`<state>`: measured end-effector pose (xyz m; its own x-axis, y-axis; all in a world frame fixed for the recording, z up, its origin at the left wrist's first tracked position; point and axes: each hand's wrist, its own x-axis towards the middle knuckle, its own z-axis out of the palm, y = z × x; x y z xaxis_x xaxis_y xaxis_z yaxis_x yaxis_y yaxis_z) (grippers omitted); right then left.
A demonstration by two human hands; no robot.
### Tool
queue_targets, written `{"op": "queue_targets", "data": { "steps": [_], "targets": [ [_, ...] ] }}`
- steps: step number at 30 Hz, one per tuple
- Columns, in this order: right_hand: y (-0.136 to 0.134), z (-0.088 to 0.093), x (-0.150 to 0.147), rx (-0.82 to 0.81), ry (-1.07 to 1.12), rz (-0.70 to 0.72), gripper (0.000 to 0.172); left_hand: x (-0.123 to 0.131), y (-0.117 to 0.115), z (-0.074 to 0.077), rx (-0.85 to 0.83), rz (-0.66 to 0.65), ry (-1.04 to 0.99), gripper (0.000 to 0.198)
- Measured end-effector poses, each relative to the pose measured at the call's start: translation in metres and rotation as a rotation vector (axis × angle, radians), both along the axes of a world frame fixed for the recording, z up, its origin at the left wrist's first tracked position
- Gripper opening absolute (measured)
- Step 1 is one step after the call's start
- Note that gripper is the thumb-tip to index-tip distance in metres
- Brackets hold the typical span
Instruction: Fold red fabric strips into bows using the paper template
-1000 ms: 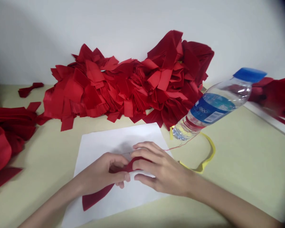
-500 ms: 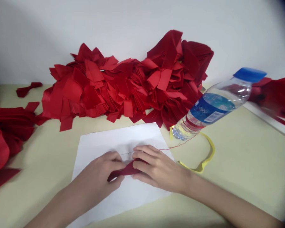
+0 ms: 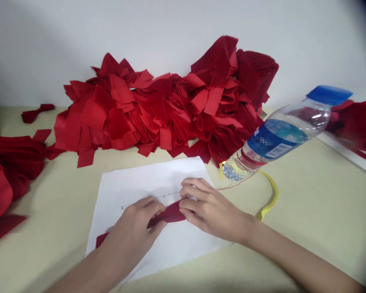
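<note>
A dark red strip of cloth (image 3: 171,212) stretches between my two hands over a white sheet of paper (image 3: 131,179). My left hand (image 3: 142,221) pinches it between thumb and fingers; another bit of red shows beyond the left wrist. With curled fingers, my right hand (image 3: 205,205) grips the strip's right part, hiding that end. A thin ruled line with small tick marks runs on the paper just above the strip. From near the right hand a thin red thread (image 3: 234,186) leads towards the base of a water bottle (image 3: 271,138).
Behind the paper lies a large heap of red cloth pieces (image 3: 158,110) against the wall. More red cloth (image 3: 12,171) is at the left edge and at the far right (image 3: 356,126). A yellow strip (image 3: 274,195) curves on the table beside the bottle, which has a blue cap.
My right hand has moved slightly right and up, and more of the red strip shows between the hands. Red cloth now shows left of my left wrist.
</note>
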<state>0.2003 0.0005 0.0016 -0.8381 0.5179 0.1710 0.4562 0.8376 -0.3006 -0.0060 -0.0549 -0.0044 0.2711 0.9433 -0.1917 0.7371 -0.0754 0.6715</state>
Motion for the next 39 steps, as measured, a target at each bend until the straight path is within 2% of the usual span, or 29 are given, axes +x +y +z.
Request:
{"op": "queue_targets", "data": {
  "steps": [4,9,14,16,19,23,26,29,34,36,39],
  "targets": [
    [0.001,0.004,0.003,0.005,0.036,-0.033,0.021,0.0,0.0,-0.001,0.007,-0.014,0.029,0.007],
    [-0.002,0.006,-0.001,-0.063,0.001,0.048,0.019,0.001,0.0,-0.002,0.036,-0.034,0.066,0.008],
    [0.005,0.007,0.006,-0.041,0.007,-0.061,0.019,-0.001,-0.001,-0.003,0.054,-0.055,0.067,0.011],
    [0.004,0.008,0.005,-0.097,0.065,-0.045,0.013,-0.001,-0.001,-0.004,0.088,-0.084,0.08,0.013],
    [-0.001,0.009,0.0,-0.196,0.093,-0.024,0.024,-0.001,0.0,-0.004,0.161,-0.12,0.101,0.016],
    [-0.004,0.009,0.0,-0.351,0.089,-0.091,0.024,-0.003,-0.001,-0.002,0.201,-0.142,0.074,0.014],
    [0.0,0.008,0.006,-0.495,0.15,-0.162,0.033,-0.007,0.001,0.0,0.119,-0.126,0.031,0.015],
    [0.008,0.007,0.012,-0.646,0.218,-0.274,0.034,-0.015,0.007,0.002,0.012,-0.044,-0.024,0.02],
    [0.022,0.008,0.019,-0.739,0.274,-0.42,0.035,-0.037,0.024,0.014,-0.262,0.003,-0.243,0.022],
    [0.024,0.008,0.022,-0.867,0.314,-0.438,0.036,-0.046,0.03,0.017,-0.339,0.038,-0.307,0.02],
    [0.026,0.006,0.024,-1.058,0.419,-0.486,0.033,-0.057,0.036,0.013,-0.363,0.138,-0.351,0.019]
  ]
}}
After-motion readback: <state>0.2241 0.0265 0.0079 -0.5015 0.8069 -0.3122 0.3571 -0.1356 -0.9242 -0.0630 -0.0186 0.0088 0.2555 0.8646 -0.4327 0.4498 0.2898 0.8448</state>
